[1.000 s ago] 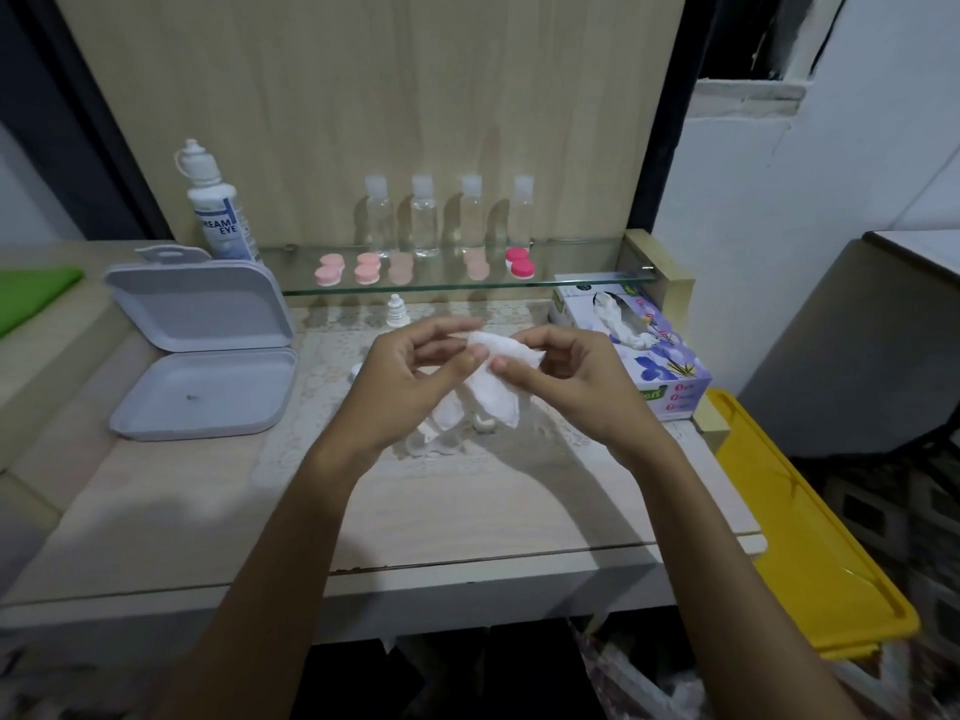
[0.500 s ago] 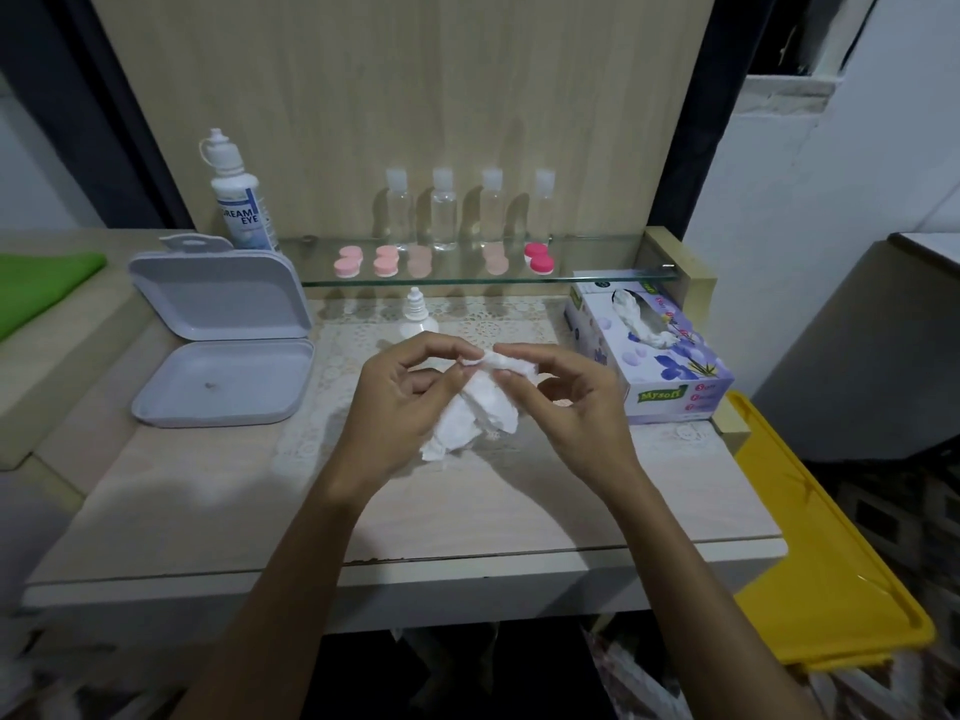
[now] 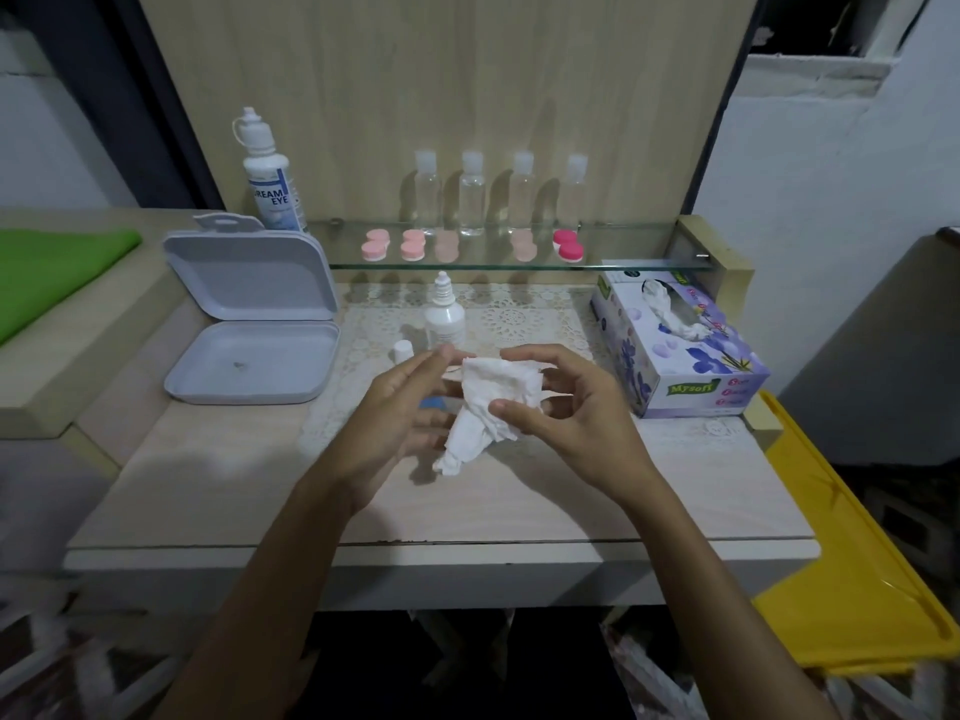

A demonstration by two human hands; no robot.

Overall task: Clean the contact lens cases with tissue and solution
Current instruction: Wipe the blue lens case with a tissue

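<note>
While crumpled white tissue (image 3: 491, 402) hangs above the table (image 3: 208, 491), right hand (image 3: 571, 407) pinches it; left hand (image 3: 400, 413) is relaxed, fingers touching it. Open grey box (image 3: 249, 324): one speck inside. Tissue box (image 3: 675, 345): sheet poking out.

i hold the tissue (image 3: 493, 394) between my left hand (image 3: 397, 423) and my right hand (image 3: 566, 413), above the middle of the table (image 3: 208, 491). behind my left hand stands a small dropper bottle (image 3: 443, 314), with its cap (image 3: 402, 351) just to its left. the open box (image 3: 249, 324) lies at the left of the table, its lid raised at the back. the tissue box (image 3: 675, 350) sits at the right. behind all this runs a glass shelf (image 3: 623, 252): on it 5 lens cases (image 3: 470, 246) in a row at the front, 4 small bottles (image 3: 498, 194) behind them, and the solution bottle (image 3: 270, 179) at the left end.
</note>
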